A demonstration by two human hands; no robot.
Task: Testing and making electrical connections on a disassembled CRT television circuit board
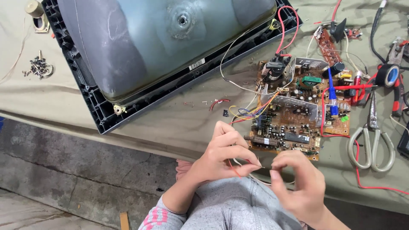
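- The step in hand looks like joining or twisting fine wire ends near the body, just short of the circuit board (294, 113).
- The left hand (223, 153) pinches a thin red wire (233, 169) between thumb and fingertips.
- The right hand (298, 183) pinches a pale wire (255, 175) (barely visible), fingertips almost meeting the left's.
- The next move likely calls for steady, tiny finger rolls; scissors (372, 142) lie right of the board.

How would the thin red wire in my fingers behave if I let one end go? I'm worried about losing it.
The thin red wire looks floppy: it bends loosely below the left hand. It seems very light, so it would probably droop rather than spring. Pinched between the left hand and the right hand, its fine end could slip easily; the circuit board lies close beside it.
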